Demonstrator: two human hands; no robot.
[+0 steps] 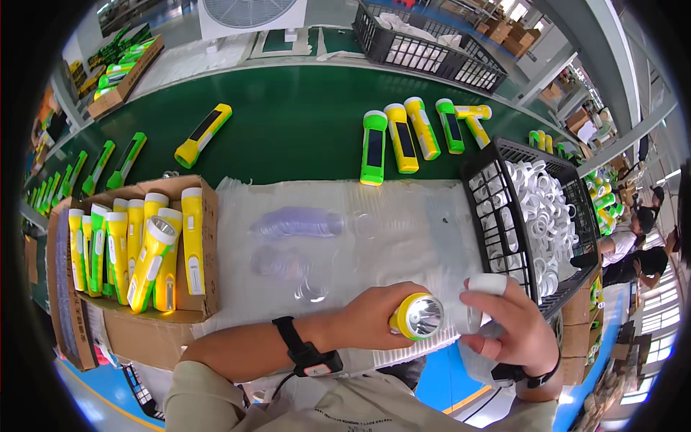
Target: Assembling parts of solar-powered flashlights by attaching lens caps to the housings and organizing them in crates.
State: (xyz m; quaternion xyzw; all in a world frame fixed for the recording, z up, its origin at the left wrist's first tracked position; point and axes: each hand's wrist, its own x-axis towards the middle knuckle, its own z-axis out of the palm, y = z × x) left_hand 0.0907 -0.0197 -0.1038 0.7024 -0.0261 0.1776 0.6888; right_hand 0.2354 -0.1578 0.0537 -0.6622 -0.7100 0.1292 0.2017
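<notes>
A: Please, where is the yellow flashlight (417,317)?
B: It is left of the black lattice crate (586,205), full of white rings (545,223). Left grip (371,317) wraps it; right grip (520,327), curled, holds a smooth ring (488,284).

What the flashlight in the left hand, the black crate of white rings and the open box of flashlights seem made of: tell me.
Flashlight: probably smooth yellow plastic, by its even colour; reflector: mirror-bright, perhaps metallised. Crate: likely semi-matte plastic, by its moulded-looking black grid. Box: apparently matte cardboard, by its dull brown sides.
</notes>
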